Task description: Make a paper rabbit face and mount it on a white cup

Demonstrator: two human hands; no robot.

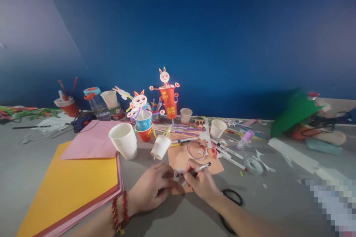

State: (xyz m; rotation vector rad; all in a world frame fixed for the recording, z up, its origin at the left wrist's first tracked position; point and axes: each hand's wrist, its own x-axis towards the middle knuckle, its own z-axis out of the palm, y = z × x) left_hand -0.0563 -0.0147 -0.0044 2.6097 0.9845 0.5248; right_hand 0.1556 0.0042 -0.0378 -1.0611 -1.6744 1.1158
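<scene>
My right hand [202, 185] is closed around a pen [201, 168], its tip down at a small white paper piece [179, 174] with dark marks. The fingers of my left hand [152, 187] are bent together and press the left edge of that piece; the fingertips partly cover it. Beneath lies an orange-brown sheet [214, 164]. Just beyond my hands a white paper cup [161, 147] lies tipped, with yellow stems sticking out. Black-handled scissors [232, 197] rest partly under my right forearm.
Stacked white cups [124, 140] stand left, beside yellow paper [83, 181] and pink paper [93, 139]. Behind are rabbit-faced figures on a blue cup [144, 121] and a red cup [167, 96]. Right lie several markers [230, 159], a tape roll [253, 164] and a purple-capped glue stick [246, 140].
</scene>
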